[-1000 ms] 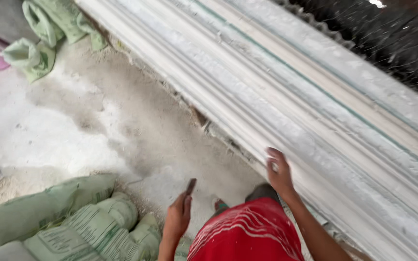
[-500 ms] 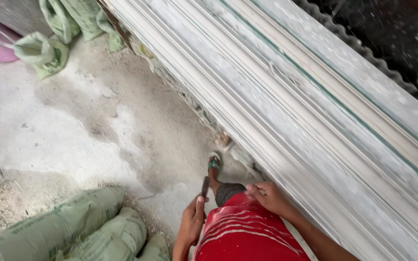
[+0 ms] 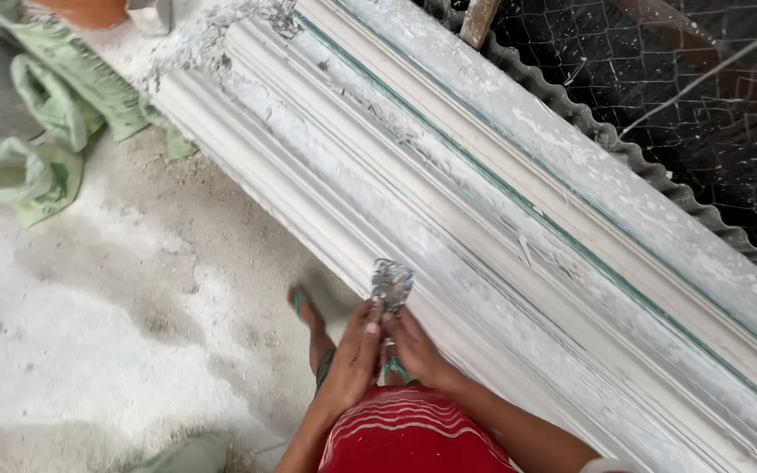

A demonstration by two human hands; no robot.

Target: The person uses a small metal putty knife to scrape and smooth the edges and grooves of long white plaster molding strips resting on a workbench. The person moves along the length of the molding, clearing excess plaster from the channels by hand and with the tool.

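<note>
**Both hands on a scraper at the mouldings**

Dusty concrete floor [image 3: 89, 350], green sacks [image 3: 37, 166] upper left. Left hand [image 3: 357, 350] and right hand [image 3: 413, 350] meet palms-in, fingers up, each grip closed on a plaster-caked scraper [image 3: 392, 285] touching the long white mouldings [image 3: 501, 228]. Wire mesh [image 3: 694, 105] behind.

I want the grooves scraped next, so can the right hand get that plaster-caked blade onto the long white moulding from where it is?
Probably yes. The right hand and left hand together hold the scraper blade right at the near edge of the moulding, and nothing lies between them.
</note>
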